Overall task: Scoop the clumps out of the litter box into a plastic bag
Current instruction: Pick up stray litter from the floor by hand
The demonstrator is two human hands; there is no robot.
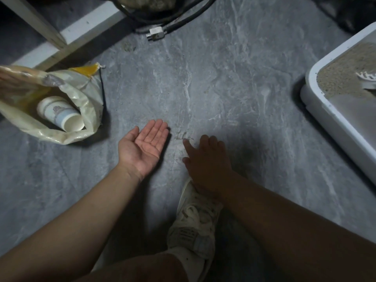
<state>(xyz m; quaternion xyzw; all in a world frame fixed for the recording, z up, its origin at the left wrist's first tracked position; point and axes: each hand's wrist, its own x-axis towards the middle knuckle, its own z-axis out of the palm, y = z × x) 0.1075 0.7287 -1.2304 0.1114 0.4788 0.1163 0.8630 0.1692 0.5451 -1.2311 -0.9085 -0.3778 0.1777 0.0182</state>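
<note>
A white litter box [325,110] stands at the right edge, holding tan litter [341,66] with a white scoop [367,79] lying in it. A yellowish plastic bag [85,102] lies open on the floor at the left, with paper cups [61,113] inside. My left hand [145,146] rests palm up and cupped on the grey floor, holding nothing. My right hand [206,157] is palm down beside it, fingers spread, touching the floor near a few scattered litter grains [184,136].
My white sneaker [195,218] is on the floor under my right wrist. A wooden frame [59,37] crosses the top left. Black cables and a small white adapter [155,33] lie at the top middle.
</note>
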